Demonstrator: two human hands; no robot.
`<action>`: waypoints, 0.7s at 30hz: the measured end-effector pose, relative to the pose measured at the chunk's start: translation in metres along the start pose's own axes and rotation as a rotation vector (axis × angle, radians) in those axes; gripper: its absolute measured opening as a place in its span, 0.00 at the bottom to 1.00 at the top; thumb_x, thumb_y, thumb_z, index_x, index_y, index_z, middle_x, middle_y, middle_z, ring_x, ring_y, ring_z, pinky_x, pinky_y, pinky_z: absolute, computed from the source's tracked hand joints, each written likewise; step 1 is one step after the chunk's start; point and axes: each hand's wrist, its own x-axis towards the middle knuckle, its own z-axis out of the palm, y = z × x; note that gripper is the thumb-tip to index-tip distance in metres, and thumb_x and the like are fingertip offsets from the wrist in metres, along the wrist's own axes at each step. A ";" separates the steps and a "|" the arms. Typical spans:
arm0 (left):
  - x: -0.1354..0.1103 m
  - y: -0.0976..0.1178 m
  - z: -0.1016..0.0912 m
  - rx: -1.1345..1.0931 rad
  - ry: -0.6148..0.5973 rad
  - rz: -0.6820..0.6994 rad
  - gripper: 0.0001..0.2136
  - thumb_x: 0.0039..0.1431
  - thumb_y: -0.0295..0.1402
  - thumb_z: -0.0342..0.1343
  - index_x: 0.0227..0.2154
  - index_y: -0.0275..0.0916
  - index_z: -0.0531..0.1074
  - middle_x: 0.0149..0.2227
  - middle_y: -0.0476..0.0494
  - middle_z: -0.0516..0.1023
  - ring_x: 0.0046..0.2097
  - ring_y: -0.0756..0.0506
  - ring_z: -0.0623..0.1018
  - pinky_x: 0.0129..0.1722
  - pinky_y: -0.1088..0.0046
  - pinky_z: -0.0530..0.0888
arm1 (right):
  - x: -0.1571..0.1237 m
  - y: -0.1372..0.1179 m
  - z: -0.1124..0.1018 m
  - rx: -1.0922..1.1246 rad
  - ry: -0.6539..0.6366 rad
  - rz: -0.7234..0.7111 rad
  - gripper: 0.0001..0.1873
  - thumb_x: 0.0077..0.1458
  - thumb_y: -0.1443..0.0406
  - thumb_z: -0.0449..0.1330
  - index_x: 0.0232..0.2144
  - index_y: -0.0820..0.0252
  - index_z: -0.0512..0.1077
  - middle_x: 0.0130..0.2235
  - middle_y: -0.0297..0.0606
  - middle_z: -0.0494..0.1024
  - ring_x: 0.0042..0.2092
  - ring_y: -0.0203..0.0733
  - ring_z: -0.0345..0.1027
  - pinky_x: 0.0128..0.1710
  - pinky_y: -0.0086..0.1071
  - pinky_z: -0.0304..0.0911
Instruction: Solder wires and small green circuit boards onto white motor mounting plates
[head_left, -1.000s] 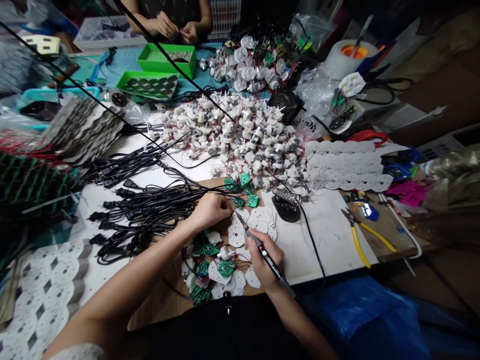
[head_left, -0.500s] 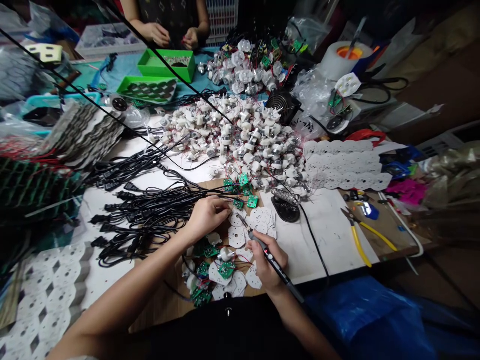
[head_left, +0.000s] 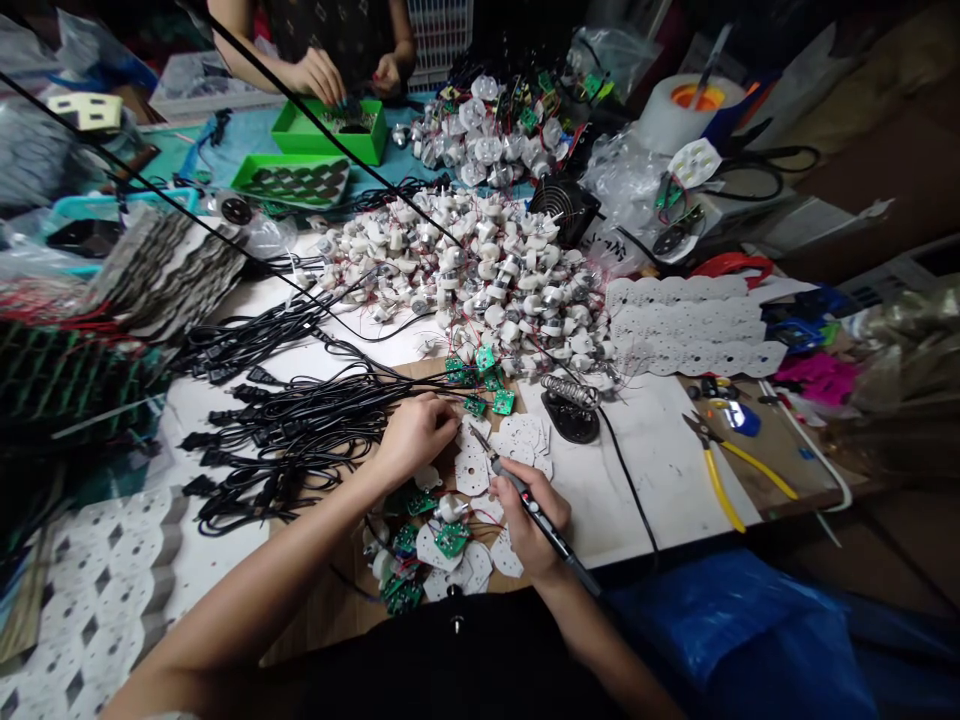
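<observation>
My right hand [head_left: 531, 520] is closed round a black soldering iron [head_left: 525, 498], its tip pointing up-left at the white round boards [head_left: 474, 470] on the bench. My left hand [head_left: 416, 432] is curled with its fingers pinched over a small part beside the tip; what it pinches is too small to name. Small green circuit boards [head_left: 484, 385] lie just beyond the fingers, and more green boards with white discs [head_left: 442, 545] lie near my body. Black power cords [head_left: 285, 420] spread out to the left of my left hand.
A big heap of white motor parts [head_left: 487, 280] fills the middle. A coil soldering stand [head_left: 571, 405], yellow-handled pliers [head_left: 720, 470] and white board panels [head_left: 690, 330] lie to the right. Another person's hands [head_left: 330, 75] reach into a green tray [head_left: 330, 125] at the far edge.
My left hand has settled slightly lower and left while the iron tip stays by the white boards. The other person's hand has moved into the green tray.
</observation>
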 end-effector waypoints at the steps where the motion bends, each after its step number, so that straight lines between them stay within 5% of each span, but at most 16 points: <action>1: 0.000 0.001 0.001 0.009 0.003 -0.007 0.08 0.59 0.31 0.55 0.30 0.38 0.79 0.33 0.43 0.79 0.36 0.45 0.77 0.36 0.73 0.69 | 0.001 0.000 0.001 -0.001 0.000 -0.003 0.12 0.65 0.61 0.59 0.48 0.56 0.78 0.35 0.39 0.86 0.35 0.44 0.83 0.35 0.32 0.79; 21: -0.002 0.012 -0.002 0.109 -0.022 -0.098 0.09 0.60 0.33 0.54 0.31 0.39 0.79 0.35 0.43 0.79 0.35 0.45 0.77 0.33 0.73 0.67 | 0.009 -0.006 0.002 -0.038 -0.024 -0.029 0.11 0.64 0.63 0.61 0.47 0.57 0.78 0.39 0.40 0.86 0.37 0.43 0.83 0.42 0.34 0.79</action>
